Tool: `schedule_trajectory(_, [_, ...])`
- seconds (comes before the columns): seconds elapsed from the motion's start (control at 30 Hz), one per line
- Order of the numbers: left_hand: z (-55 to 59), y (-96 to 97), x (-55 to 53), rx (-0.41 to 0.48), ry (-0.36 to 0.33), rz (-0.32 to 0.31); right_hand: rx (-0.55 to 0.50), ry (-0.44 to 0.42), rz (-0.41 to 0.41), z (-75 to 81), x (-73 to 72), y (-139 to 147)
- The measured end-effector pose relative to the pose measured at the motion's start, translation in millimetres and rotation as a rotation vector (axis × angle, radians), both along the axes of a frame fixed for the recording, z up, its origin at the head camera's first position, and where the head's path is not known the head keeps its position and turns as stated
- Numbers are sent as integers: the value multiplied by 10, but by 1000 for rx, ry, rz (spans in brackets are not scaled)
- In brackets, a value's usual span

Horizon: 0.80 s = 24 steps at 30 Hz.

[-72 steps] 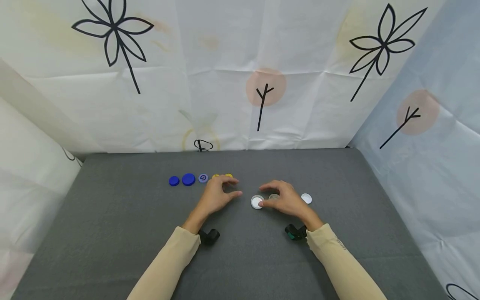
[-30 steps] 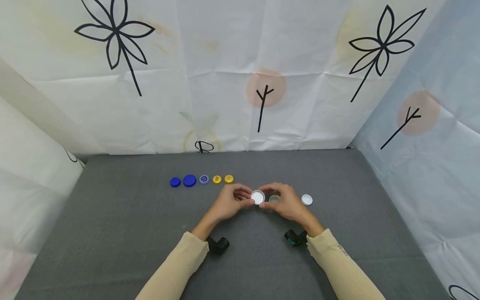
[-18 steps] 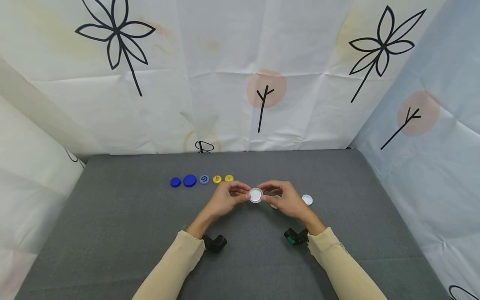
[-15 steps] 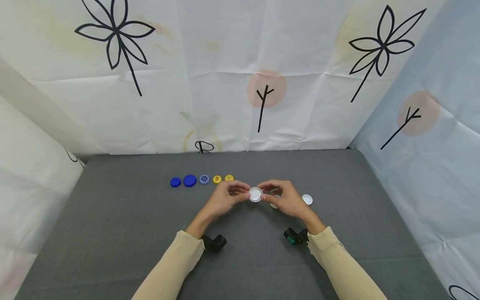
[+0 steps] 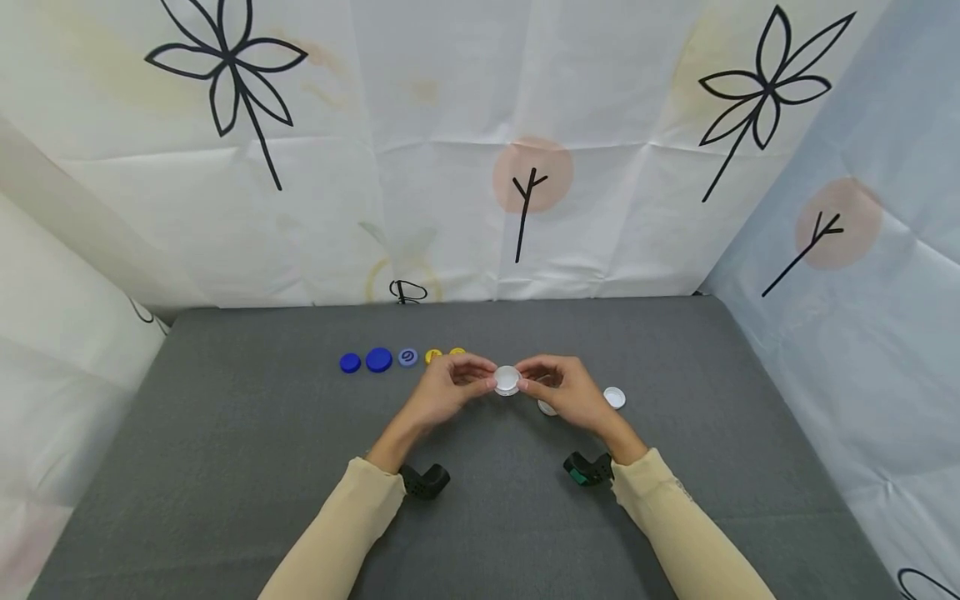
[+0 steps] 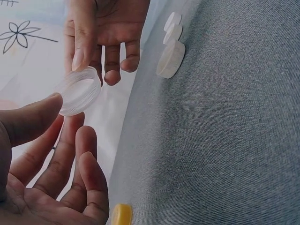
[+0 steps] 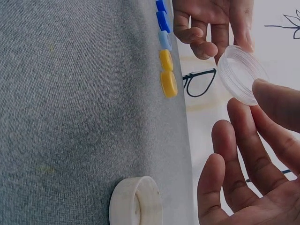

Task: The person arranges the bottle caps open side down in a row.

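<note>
Between my two hands, a clear, ribbed round plastic cap (image 5: 507,380) is held up off the table. My left hand (image 5: 442,393) pinches its left edge between thumb and forefinger. On the opposite edge, my right hand (image 5: 572,395) pinches it the same way. In the left wrist view, the translucent cap (image 6: 78,96) is tilted, and the other fingers of both hands are spread loosely below it. The right wrist view shows the same cap (image 7: 240,75) close to the right thumb. A whitish cap (image 5: 547,408) under the right hand is partly covered.
Dark blue caps (image 5: 378,360), a light blue cap (image 5: 408,357) and yellow caps (image 5: 433,356) form a row at the back left; the left hand partly covers the yellow ones. A white cap (image 5: 614,397) lies right of the right hand on the grey table (image 5: 480,533).
Earlier, the left hand was apart from the cap, then came in and took its left edge. Both hands have since lifted the cap slightly, away from the body and a little leftward.
</note>
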<state>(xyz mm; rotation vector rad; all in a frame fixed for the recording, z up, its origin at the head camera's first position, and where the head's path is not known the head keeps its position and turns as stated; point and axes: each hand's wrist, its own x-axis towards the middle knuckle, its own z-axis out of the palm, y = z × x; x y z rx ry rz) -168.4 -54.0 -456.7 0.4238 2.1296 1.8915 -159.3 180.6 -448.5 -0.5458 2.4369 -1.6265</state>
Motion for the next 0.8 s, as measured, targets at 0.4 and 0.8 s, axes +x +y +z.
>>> schedule_trajectory(0.4, [38,-10,-30,-34,-77,19,-56,84,-28,46,-1,-59])
schedule_trajectory(0.8, [39,-48,-51,-1,-137,-16,-64,166,-2,63,2,-77])
